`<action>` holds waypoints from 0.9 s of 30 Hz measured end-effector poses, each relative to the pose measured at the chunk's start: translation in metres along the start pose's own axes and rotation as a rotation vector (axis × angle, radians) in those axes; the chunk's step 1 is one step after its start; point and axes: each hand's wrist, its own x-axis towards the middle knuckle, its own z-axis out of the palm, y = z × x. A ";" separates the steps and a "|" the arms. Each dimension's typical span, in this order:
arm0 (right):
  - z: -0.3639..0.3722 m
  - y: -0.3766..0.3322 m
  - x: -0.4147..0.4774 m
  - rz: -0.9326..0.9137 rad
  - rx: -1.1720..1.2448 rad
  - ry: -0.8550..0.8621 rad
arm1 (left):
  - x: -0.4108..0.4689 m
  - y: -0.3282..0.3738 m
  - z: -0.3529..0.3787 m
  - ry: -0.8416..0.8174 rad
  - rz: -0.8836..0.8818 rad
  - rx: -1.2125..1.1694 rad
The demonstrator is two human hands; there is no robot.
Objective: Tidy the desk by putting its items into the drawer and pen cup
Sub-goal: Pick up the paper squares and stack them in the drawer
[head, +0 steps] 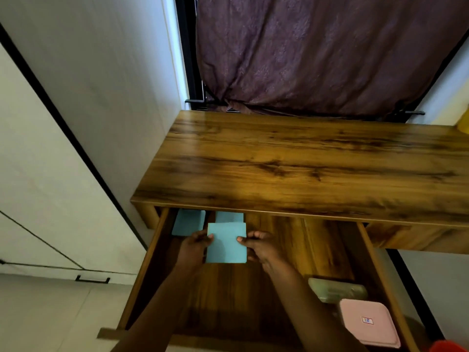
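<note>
The wooden desk's drawer is pulled out wide below the desk top. Over its left part, both my hands hold a light blue square pad by its sides: my left hand grips the left edge, my right hand pinches the right edge. Two more blue pads lie at the drawer's back left, one in the corner and one just behind the held pad. No pen cup is in view.
A pale green case and a pink square box lie in the drawer's right front. A red thing shows at the bottom right corner, a yellow thing at the desk's far right. A white wardrobe stands left, a purple curtain behind.
</note>
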 end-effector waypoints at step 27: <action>0.124 0.071 0.053 0.004 -0.245 0.210 | 0.001 -0.042 -0.072 0.218 -0.104 0.083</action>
